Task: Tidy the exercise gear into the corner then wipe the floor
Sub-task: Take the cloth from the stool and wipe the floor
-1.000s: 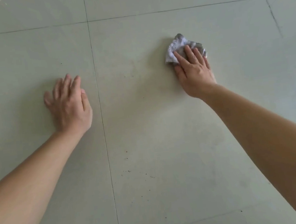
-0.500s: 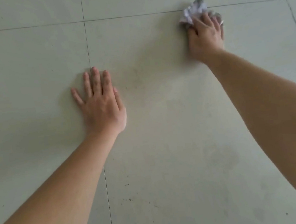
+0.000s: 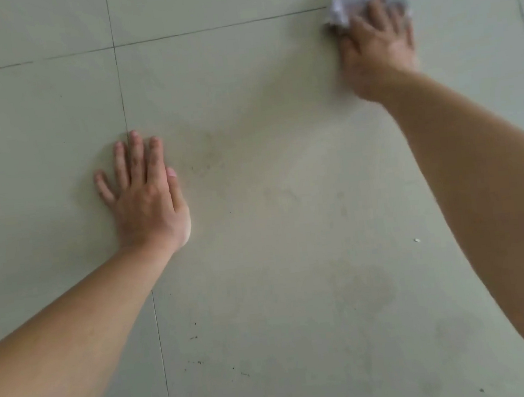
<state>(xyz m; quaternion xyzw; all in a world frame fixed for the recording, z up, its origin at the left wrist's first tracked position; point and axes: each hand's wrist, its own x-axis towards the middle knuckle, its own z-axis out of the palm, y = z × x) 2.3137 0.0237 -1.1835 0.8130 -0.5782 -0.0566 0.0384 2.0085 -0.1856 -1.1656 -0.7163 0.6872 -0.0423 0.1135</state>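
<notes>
Pale grey-green tile: floor is filling the whole head view, w/ thin dark grout lines crossing at approx 10 o'clock.
Cloth: crumpled white-grey rag is lying on the floor at approx 1 o'clock, right on the far grout line; its edges are looking smeared by motion blur.
Right hand: is pressing palm-down on the near part of the cloth, arm reaching out long from 4 o'clock. Fingers are lying flat over the fabric, roughly side by side; blur is making it hard to tell how close they are sitting, or where the thumb is.
Left hand: is resting flat on the tile at approx 9 o'clock, palm down, holding nothing. Fingers are lying straight, slightly spread, little finger splayed widest, thumb tucked alongside the index. Middle fingertip is touching the vertical grout line.
Hands: are sitting well apart, w/ bare tile between.
Dirt: dark specks are dotting the tile at approx 6 o'clock, near the left forearm; one small white fleck is lying at approx 4 o'clock, beside the right forearm. Faint dull smudges are showing on the tile toward 5 o'clock.
</notes>
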